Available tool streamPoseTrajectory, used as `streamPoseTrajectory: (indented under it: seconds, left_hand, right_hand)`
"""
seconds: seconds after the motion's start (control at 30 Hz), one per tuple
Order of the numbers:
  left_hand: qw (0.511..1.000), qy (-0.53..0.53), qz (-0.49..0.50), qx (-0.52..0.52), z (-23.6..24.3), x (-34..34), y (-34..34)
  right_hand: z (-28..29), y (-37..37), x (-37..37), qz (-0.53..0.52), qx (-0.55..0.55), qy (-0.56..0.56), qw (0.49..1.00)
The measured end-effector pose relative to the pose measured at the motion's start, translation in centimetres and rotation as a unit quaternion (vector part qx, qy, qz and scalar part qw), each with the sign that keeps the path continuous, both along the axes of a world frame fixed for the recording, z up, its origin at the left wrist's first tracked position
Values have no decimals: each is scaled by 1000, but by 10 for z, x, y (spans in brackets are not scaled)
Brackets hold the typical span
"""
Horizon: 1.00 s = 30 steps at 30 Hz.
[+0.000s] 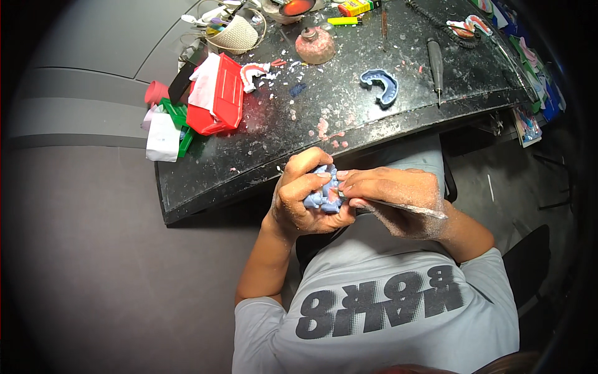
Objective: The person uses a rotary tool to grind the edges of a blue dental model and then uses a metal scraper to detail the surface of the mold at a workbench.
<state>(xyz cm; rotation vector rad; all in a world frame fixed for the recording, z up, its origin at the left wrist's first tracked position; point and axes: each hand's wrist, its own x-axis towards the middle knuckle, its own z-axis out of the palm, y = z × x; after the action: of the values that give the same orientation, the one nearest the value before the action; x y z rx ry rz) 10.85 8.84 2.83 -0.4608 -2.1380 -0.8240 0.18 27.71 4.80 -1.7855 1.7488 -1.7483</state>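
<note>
In front of my chest, just off the table's front edge, my left hand is closed around a blue dental model. A patch of pink material shows on the model's inner side. My right hand is closed on a slim metal carving tool, whose shaft sticks out below the palm. Its working end lies at the model, mostly hidden by my fingers. The right fingertips are close to the model's right side; whether they touch it I cannot tell.
On the dark, crumb-strewn table lie a blue U-shaped dental piece, a grey-handled tool, a round pink-spattered burner and a yellow lighter. Red bin and white mesh cup stand at left. Pink-and-white dental pieces lie about.
</note>
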Motion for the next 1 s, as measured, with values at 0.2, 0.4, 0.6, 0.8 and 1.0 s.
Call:
streamPoseTrajectory:
  seconds: [0.2,0.4,0.6,0.8,1.0]
  left_hand:
    - [1000,-13,-10,-14,1,1,-4]
    - [999,-30,-22,16,2,0,-6]
    - [994,-51,-46,85,0,-1,-4]
    - [991,-65,-40,109,-7,-1,-5]
    - [992,-65,-38,98,-4,0,-2]
  right_hand:
    - [-7,-1,0,6,-7,18,1000]
    - [-3,0,1,14,1,-10,1000]
    - [-10,-1,-3,29,-18,4,999]
    - [-5,2,-10,-70,-32,-35,996]
    - [-10,8,-12,-41,-9,-197,979]
